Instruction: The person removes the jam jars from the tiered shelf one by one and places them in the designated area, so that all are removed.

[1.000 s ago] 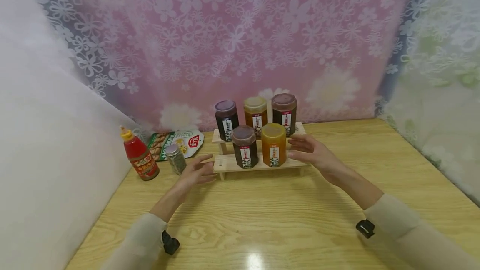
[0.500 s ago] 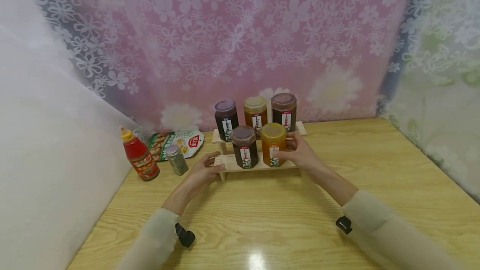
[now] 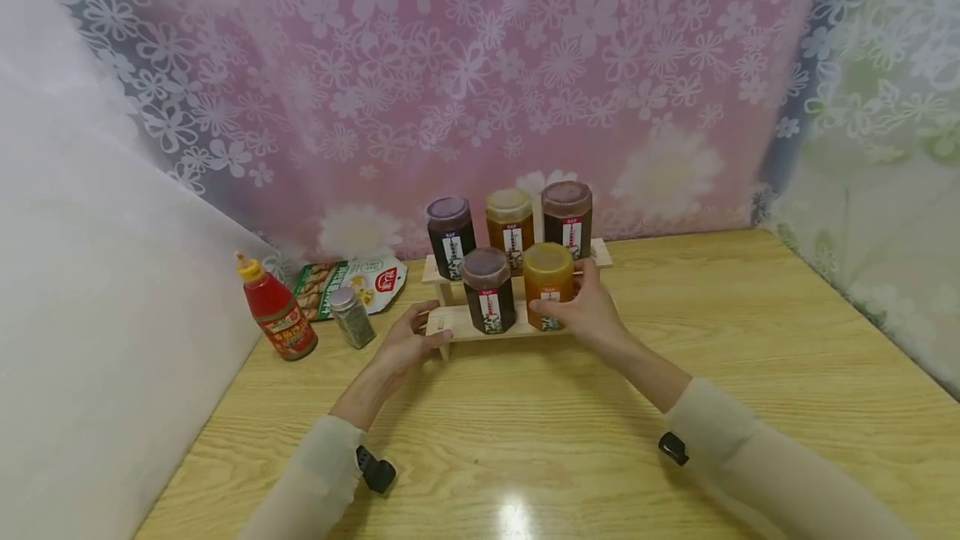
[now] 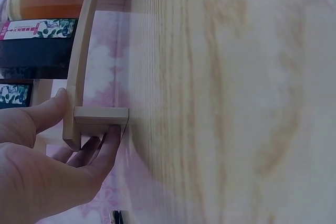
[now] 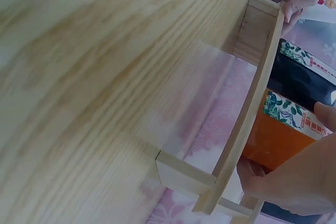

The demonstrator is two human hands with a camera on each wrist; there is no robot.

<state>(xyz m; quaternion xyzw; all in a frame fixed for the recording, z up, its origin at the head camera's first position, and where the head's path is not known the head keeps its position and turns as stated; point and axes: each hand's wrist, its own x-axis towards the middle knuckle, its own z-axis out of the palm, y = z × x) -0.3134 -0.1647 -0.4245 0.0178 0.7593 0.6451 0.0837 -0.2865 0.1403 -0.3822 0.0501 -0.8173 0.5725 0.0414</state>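
Biggest first: pink flowered curtain (image 3: 465, 82) hangs behind everything, with a white wall (image 3: 112, 273) on the left side. Wood-grain bench (image 3: 480, 432) runs across below.

On the bench, near its back, stands a two-step wooden rack (image 3: 458, 323), five jars on it, all upright. Left hand (image 3: 403, 348) is at the rack's left end, grasping it: thumb against the lower shelf, other fingers curled under and around the leg. Right hand (image 3: 592, 319) is at the orange jar (image 3: 546, 277), fingers wrapped round it: thumb across the front label, the others behind its right side. That jar sits on the lower shelf, toward the right end, yellow lid on.

Packet (image 3: 375, 280) lies on the bench left of the rack, near the curtain. Red sauce bottle (image 3: 279, 313), yellow cap, stands at far left, just beside the packet.

Other jars: front dark jar (image 3: 489, 290) just left of the orange one, same shelf; upper shelf, left to right, purple-lidded jar (image 3: 452, 240), amber jar (image 3: 512, 232), brown-lidded jar (image 3: 567, 223). Whether the right hand's back fingers touch the brown-lidded one, can't tell.

Smallest: shaker (image 3: 352, 319), greyish lid, between the bottle and left hand, in front of the packet.
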